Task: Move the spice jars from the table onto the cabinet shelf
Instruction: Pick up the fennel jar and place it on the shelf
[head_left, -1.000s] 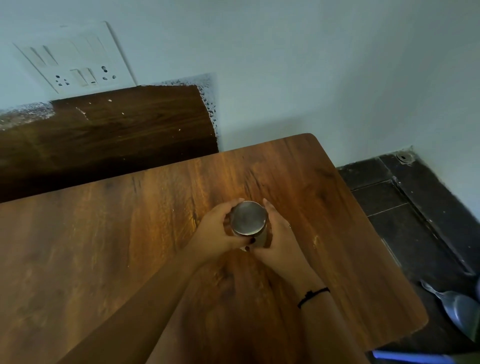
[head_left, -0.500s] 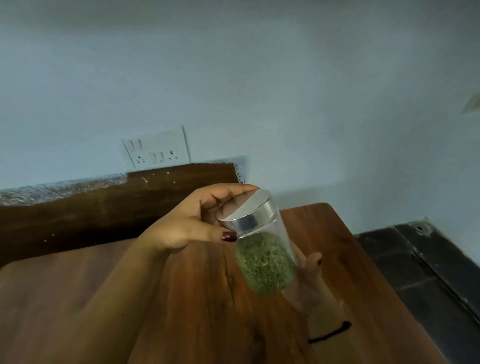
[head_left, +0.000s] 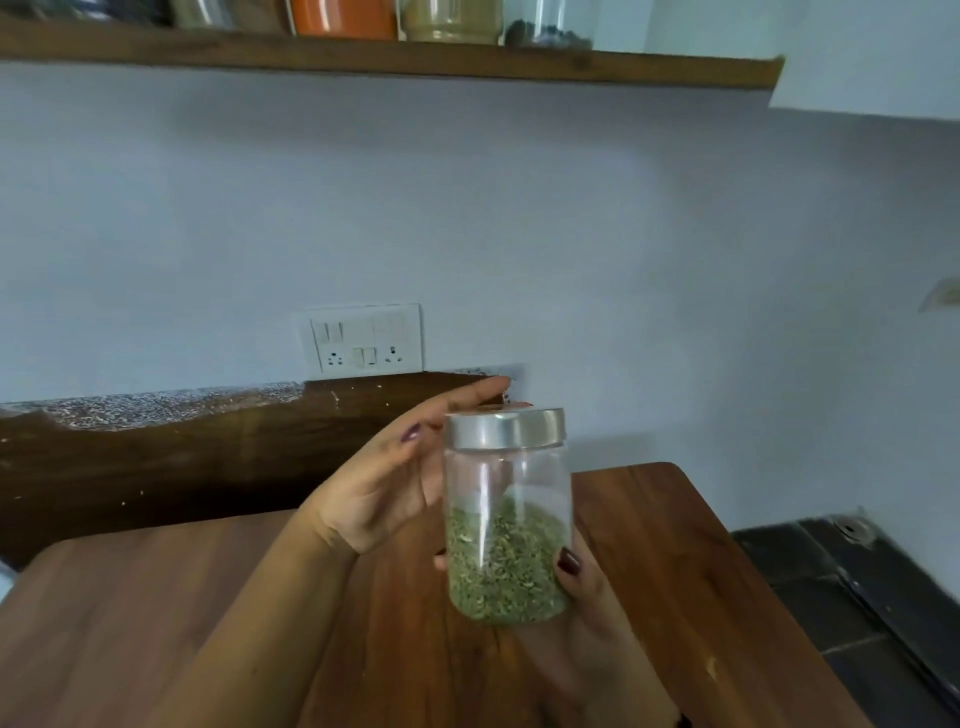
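Right fingers (head_left: 569, 564) grip herb jar (head_left: 506, 519), left fingers (head_left: 467, 400) straight beside lid (head_left: 506, 428), beneath the crowded shelf (head_left: 415, 62).

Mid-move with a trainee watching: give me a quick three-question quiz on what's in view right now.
1. True or false: the herb jar stands on the table.
2. Which hand grips the jar's base? A left hand, B right hand, C neither.
3. What colour is its lid?

Key: 1 false, it is held up off the table; 2 B; 3 silver.
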